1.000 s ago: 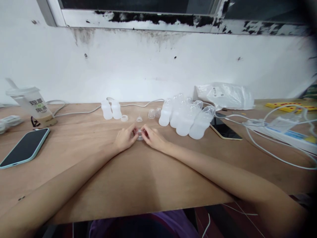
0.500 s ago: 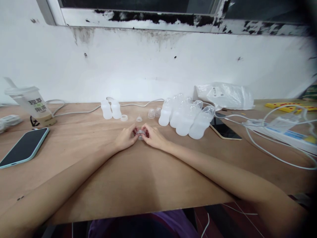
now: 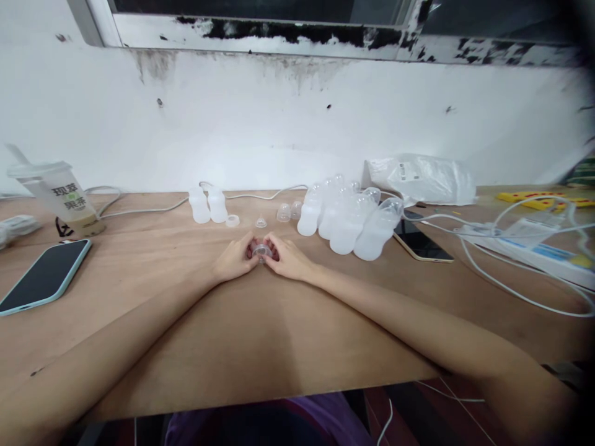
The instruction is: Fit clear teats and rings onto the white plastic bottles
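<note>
Between my hands is a translucent baby bottle nipple [image 3: 262, 251], its round rim tilted up toward me and part of it covered by fingers. My left hand [image 3: 233, 257] is closed on its left side, while my right hand [image 3: 289, 257] grips the right side. Whether a collar ring is fitted around it, I cannot tell. Just beyond the fingers another clear nipple [image 3: 261, 222] stands on the table. A white collar ring [image 3: 232, 220] lies to its left, beside two frosted bottles without tops [image 3: 209, 205]. Two clear domed caps [image 3: 284, 213] sit to the right.
Several capped baby bottles [image 3: 346, 226] cluster right of my hands. Behind them lies a plastic bag [image 3: 425, 179]; a dark phone [image 3: 425, 240] and a power strip with cables [image 3: 534, 248] are farther right. On the left are a drink cup [image 3: 60, 198] and another phone [image 3: 46, 275].
The nipple in my fingers has tipped so its round opening faces me more. Both hands have shifted very slightly left. Everything else on the table stays in place.
</note>
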### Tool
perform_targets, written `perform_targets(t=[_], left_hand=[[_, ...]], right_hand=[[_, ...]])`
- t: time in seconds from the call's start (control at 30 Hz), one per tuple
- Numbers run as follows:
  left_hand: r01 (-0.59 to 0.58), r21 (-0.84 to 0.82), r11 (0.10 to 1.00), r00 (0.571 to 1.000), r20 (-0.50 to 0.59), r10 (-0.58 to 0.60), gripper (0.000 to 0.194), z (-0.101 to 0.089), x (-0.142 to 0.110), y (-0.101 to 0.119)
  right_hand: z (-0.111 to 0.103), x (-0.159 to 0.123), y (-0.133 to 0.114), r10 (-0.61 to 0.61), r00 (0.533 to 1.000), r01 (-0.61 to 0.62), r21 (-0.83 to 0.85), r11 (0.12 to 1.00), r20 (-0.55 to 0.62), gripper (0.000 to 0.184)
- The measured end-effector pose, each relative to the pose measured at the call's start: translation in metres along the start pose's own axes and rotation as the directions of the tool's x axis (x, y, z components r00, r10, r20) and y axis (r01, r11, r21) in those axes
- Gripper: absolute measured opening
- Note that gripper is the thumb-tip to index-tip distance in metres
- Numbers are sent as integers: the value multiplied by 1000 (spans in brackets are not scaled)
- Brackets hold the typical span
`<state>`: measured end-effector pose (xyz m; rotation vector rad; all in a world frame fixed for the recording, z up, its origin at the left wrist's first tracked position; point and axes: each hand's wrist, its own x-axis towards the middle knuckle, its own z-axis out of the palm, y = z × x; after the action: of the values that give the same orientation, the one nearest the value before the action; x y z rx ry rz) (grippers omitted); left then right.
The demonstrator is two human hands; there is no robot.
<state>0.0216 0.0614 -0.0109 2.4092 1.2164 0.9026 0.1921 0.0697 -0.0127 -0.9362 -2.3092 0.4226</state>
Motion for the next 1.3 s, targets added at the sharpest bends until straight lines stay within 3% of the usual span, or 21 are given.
perform_targets(t=[0.33,0.53,0.63,0.7,0.77,0.87,0.93,1.0,1.07,1.17,1.3], left_hand=[[-3,10,1000,999,-45,4,14,7,3,-2],[-46,5,999,997,-64,47,22,1,-2,-4],[-62,156,986,953,-283,105,21,-17,6,-10],[50,309,950,880,-463,104,24,-36,19,-19],[199,443,874,848,-525,74,37,-59,39,-32],[265,611,746,912,-410,11,68,-95,70,-56],[252,667,702,963,-245,-113,82,-112,87,-70],[236,682,692,965,-82,-248,89,-121,99,-82],[224,688,690,948,9,-317,90,-123,105,-89],[194,698,689,954,30,-300,84,-121,107,-92],[135,703,698,988,-43,-148,80,-128,96,-74]], right_hand=[[5,1,-1,77,994,-75,35,997,-76,25],[0,4,-1,9,998,-4,87,996,-57,34],[-1,5,1,6,997,8,191,982,-71,26],[-1,5,2,66,997,-52,295,954,-39,26],[-1,5,4,160,987,-157,409,899,26,29],[2,7,8,238,968,-237,586,775,77,37],[4,9,11,246,966,-231,682,694,77,41],[5,10,13,258,964,-222,737,638,67,45],[4,11,13,277,959,-220,760,612,54,48],[1,10,9,311,950,-223,773,594,35,42],[-2,9,6,375,926,-245,820,517,40,29]])
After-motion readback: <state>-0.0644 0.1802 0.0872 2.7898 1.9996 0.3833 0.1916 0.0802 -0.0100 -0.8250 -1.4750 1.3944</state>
